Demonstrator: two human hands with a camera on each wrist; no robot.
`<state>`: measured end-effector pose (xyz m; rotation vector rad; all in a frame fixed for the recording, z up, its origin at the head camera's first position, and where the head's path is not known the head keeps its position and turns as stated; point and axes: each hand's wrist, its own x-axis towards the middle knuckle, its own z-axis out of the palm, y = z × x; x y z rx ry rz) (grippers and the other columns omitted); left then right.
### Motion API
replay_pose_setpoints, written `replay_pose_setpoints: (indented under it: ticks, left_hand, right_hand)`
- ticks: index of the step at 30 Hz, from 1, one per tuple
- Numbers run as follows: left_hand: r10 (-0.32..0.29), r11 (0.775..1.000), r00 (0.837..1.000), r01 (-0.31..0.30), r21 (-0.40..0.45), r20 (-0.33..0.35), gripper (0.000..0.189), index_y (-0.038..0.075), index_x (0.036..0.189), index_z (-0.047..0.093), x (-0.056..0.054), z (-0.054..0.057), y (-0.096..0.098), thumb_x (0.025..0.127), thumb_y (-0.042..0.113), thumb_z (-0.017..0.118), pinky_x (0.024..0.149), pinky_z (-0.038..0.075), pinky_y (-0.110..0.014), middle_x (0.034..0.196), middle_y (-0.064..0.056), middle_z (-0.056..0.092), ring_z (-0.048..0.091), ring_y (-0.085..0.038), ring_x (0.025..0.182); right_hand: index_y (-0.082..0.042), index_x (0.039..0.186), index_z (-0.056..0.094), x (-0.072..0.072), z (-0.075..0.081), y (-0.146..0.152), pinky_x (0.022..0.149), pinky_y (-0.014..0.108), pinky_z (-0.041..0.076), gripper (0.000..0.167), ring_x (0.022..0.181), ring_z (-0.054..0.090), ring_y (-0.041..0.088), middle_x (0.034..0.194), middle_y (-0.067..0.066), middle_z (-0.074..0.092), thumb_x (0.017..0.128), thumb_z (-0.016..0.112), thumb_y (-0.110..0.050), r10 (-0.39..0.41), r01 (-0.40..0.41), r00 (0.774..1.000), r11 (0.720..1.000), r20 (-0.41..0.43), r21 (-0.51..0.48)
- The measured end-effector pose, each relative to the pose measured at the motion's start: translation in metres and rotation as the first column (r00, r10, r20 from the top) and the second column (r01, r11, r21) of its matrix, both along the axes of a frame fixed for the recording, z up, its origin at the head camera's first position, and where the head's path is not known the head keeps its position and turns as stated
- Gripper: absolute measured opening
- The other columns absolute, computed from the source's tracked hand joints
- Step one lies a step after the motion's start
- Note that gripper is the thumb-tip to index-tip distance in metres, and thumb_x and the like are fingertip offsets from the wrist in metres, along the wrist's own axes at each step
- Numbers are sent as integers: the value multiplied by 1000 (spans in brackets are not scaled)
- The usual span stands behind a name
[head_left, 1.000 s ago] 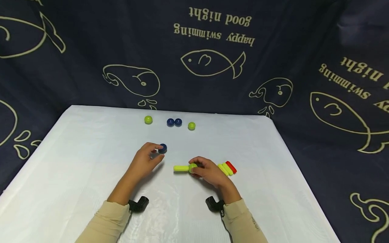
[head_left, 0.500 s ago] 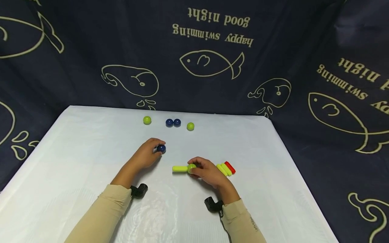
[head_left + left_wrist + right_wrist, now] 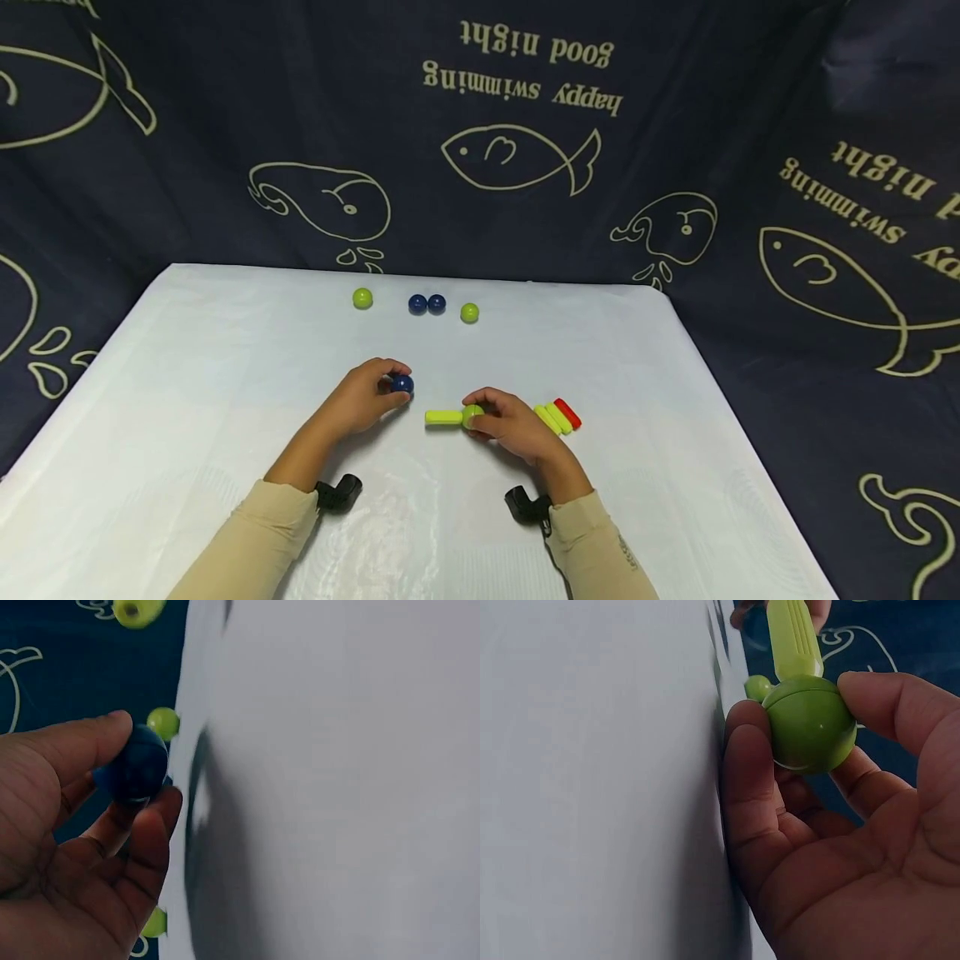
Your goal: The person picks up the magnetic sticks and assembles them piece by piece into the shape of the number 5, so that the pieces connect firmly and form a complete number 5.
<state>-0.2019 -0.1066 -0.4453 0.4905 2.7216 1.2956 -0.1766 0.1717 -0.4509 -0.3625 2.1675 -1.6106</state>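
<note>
In the head view my left hand (image 3: 362, 400) pinches a dark blue ball (image 3: 402, 384) between thumb and fingers, and the left wrist view shows this blue ball (image 3: 136, 766) close up. To its right, my right hand (image 3: 512, 423) grips a green ball (image 3: 472, 416). A yellow-green stick (image 3: 443, 417) joins that ball and points left toward the blue one. In the right wrist view the ribbed stick (image 3: 795, 641) meets the green ball (image 3: 810, 726) end-on. A small gap separates the stick's free end from the blue ball.
Beside my right hand lie yellow-green sticks (image 3: 553, 418) and a red stick (image 3: 567, 413). Along the far side of the white table (image 3: 600, 350) sit a green ball (image 3: 363, 298), two touching blue balls (image 3: 427, 304) and another green ball (image 3: 469, 312). A dark printed cloth (image 3: 525, 225) hangs behind.
My left hand has closed its fingers round the blue ball, turned it, and brought it slightly nearer to me. My right hand stays in place with the green ball and stick.
</note>
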Motion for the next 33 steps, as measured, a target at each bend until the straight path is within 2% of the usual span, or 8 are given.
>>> replay_pose_setpoints:
  ticks: [3,6,11,19,25,33]
  left_hand:
    - [-29,999,999,29,32,12,35,3,124,63,11,3,0,91,10,72,85,52,-42,114,-11,62,64,-24,99]
    - [-55,998,998,54,29,9,34,4,123,64,20,6,0,91,11,73,82,52,-39,115,-9,62,63,-22,97]
    - [-83,996,997,83,36,-10,32,4,121,64,30,9,2,90,9,73,82,52,-39,113,-8,62,64,-21,96]
    - [-106,993,992,108,38,-61,31,4,118,66,42,-2,8,88,6,74,83,52,-37,109,-4,62,61,-16,93]
    - [-95,992,991,102,69,-96,31,5,119,66,45,-5,12,89,7,75,79,52,-35,105,-1,61,60,-14,90]
    - [-69,994,993,76,73,-93,32,4,120,66,45,-6,11,89,7,75,77,51,-33,106,-2,62,60,-14,89]
  right_hand:
    - [1,124,60,0,0,0,77,32,53,29,89,64,21,100,8,65,96,61,-7,-2,2,1000,1000,2,-7]
    - [3,125,59,0,0,-1,78,33,54,30,90,65,21,102,10,65,96,61,-7,0,0,1000,1000,-2,-12]
    - [3,126,58,-1,-1,0,78,33,54,31,90,64,21,103,10,65,96,60,-6,0,0,1000,1000,-19,-7]
    - [3,126,58,-1,-1,-2,80,34,54,31,92,65,22,105,11,64,96,60,-6,-4,4,1000,1000,-17,-19]
    - [3,125,59,0,1,-1,78,33,54,31,88,64,22,101,11,66,96,61,-7,-14,14,999,1000,-29,-3]
    - [0,126,60,-1,-3,-2,71,32,50,31,86,61,23,99,12,67,96,62,-8,-16,17,999,1000,-45,20]
